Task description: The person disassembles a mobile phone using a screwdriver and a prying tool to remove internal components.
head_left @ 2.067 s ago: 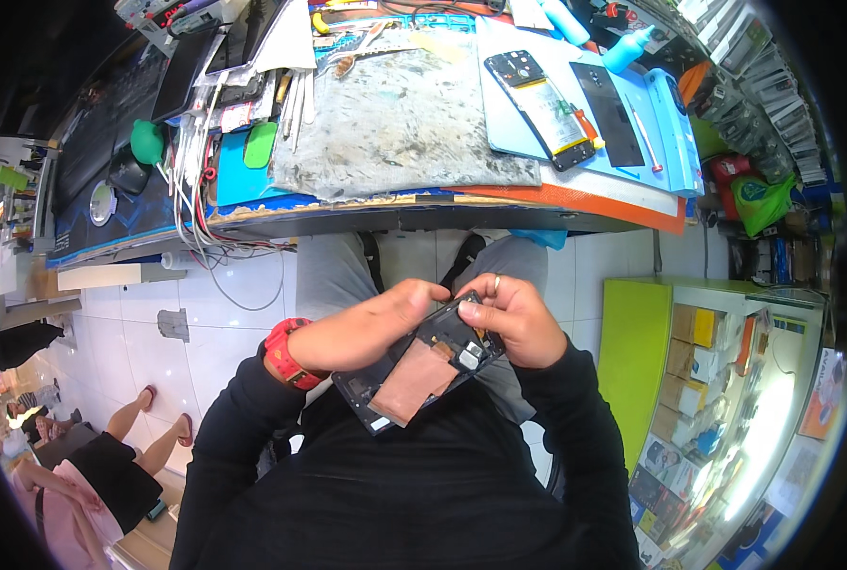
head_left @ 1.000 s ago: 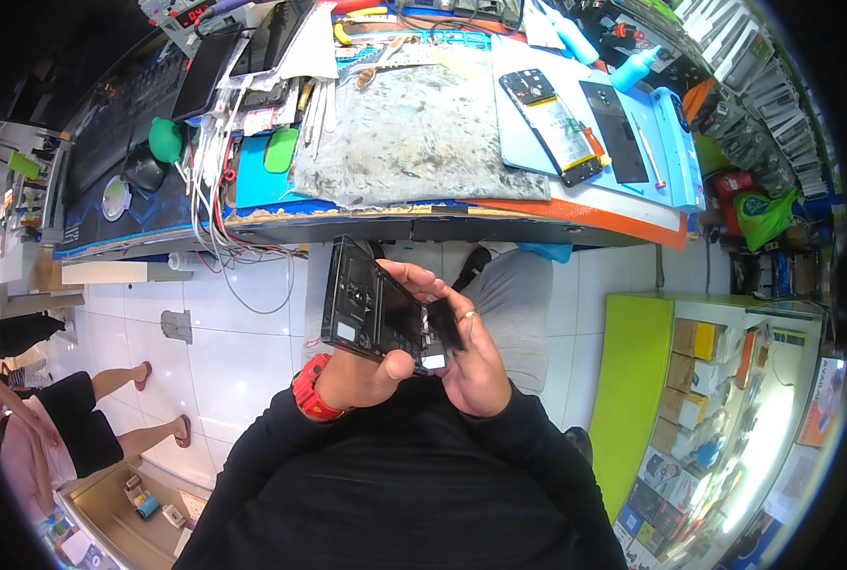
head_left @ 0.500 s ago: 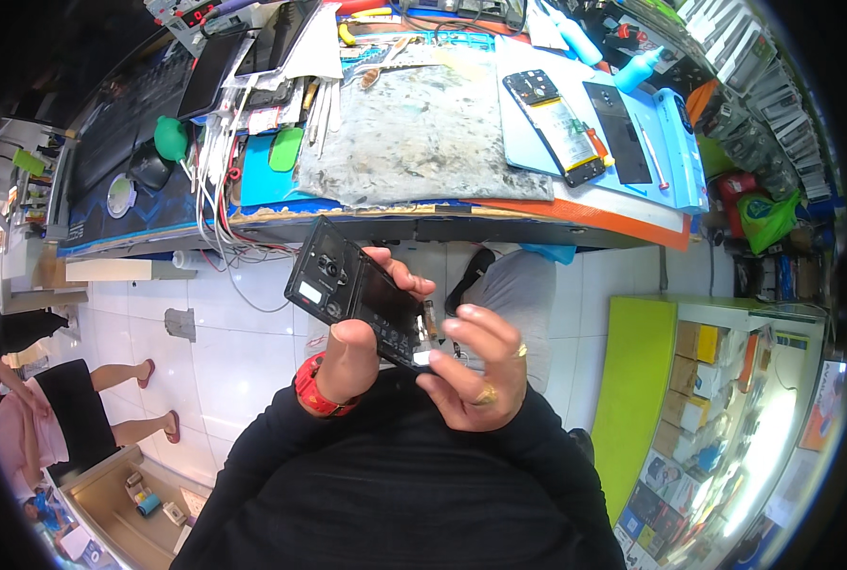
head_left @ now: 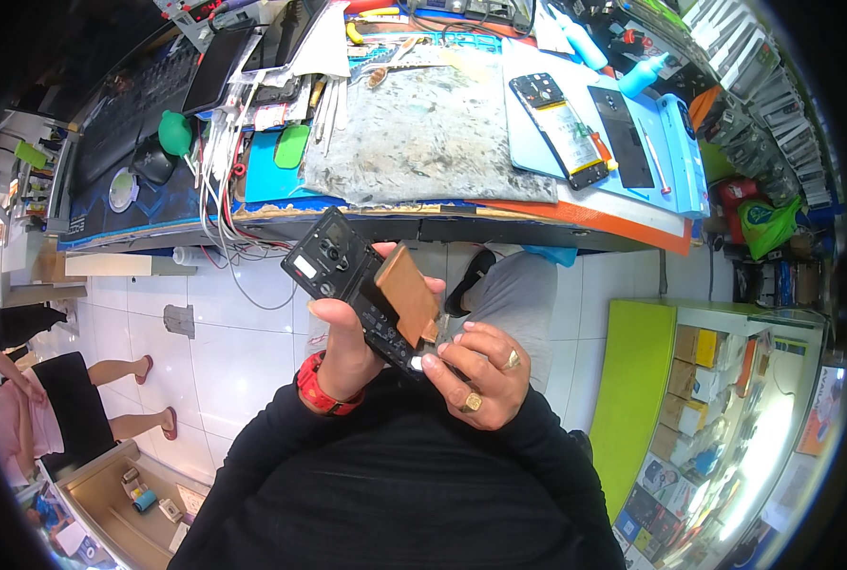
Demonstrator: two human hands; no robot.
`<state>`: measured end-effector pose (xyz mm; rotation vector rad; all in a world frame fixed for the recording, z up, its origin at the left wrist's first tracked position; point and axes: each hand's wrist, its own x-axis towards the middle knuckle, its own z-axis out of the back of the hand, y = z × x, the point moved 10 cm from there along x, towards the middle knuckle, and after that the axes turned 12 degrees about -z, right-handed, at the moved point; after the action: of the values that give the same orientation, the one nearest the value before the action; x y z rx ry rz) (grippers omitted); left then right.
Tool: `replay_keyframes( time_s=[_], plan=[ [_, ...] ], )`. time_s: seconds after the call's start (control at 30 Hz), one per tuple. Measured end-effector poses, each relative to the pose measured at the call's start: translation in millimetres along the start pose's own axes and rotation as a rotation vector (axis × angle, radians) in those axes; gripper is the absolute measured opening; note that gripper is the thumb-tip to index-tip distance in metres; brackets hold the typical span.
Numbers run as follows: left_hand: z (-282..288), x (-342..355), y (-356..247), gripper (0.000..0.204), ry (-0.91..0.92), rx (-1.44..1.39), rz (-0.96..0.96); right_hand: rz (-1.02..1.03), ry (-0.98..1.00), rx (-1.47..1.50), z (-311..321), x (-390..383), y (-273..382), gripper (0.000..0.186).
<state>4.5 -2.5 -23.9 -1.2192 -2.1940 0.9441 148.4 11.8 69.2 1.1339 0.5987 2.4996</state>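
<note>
My left hand point(head_left: 342, 347) is closed around an opened black phone point(head_left: 371, 313), with the thumb on its near side and fingertips showing behind it. The phone's camera end point(head_left: 323, 252) points up and left. A flat copper-brown rectangular piece point(head_left: 407, 296) stands tilted up along the phone's right part, with a small tab point(head_left: 430, 331) at its lower end. My right hand point(head_left: 485, 370) is at that lower end, its fingers bent together in a pinch near the tab and a small white bit point(head_left: 417, 362). What lies between those fingertips is hidden.
Ahead is a bench with a stained grey mat point(head_left: 433, 123). On its right, a phone with its battery exposed point(head_left: 561, 128) and a dark panel point(head_left: 621, 138) lie on a blue sheet. White cables point(head_left: 214, 180) hang over the bench edge. A green-sided display case point(head_left: 623, 380) stands at right.
The copper-brown piece now shows tilted up from the phone, where a dark surface showed before. My right hand's fingers have drawn together and moved in against the phone's lower end.
</note>
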Motion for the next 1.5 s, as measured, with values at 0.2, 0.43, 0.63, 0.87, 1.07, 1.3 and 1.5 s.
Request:
replay_keyframes(
  time_s=[0.2,0.43,0.63,0.87,1.07,1.3,1.5],
  plan=[
    [-3.8,2.5,0.5,0.106,0.043,-0.124,0.005,-0.044,0.016,0.064,1.9,5.2,-9.4,0.042],
    [-2.1,0.2,6.2,0.103,-0.039,-0.2,0.003,0.009,0.039,0.019,-5.0,-1.0,2.3,0.042],
    [-0.2,2.0,6.6,0.108,-0.045,-0.232,-0.017,-0.076,0.073,0.102,-8.2,-2.5,-2.4,0.04],
    [0.9,1.3,11.8,0.105,0.064,-0.016,-0.158,-0.266,0.025,0.132,-19.2,-11.3,-16.8,0.043],
    [-0.9,2.2,-5.5,0.079,0.054,0.236,-0.217,-0.795,-0.106,0.615,-18.6,-29.3,-59.4,0.027],
    [-8.2,12.1,10.7,0.11,0.093,-0.493,0.154,-1.131,-0.088,1.121,-49.4,-57.8,-70.9,0.029],
    [-7.5,11.4,19.8,0.111,0.077,-0.714,0.253,-1.189,0.053,1.36,-73.8,-67.0,-66.7,0.027]
  ],
)
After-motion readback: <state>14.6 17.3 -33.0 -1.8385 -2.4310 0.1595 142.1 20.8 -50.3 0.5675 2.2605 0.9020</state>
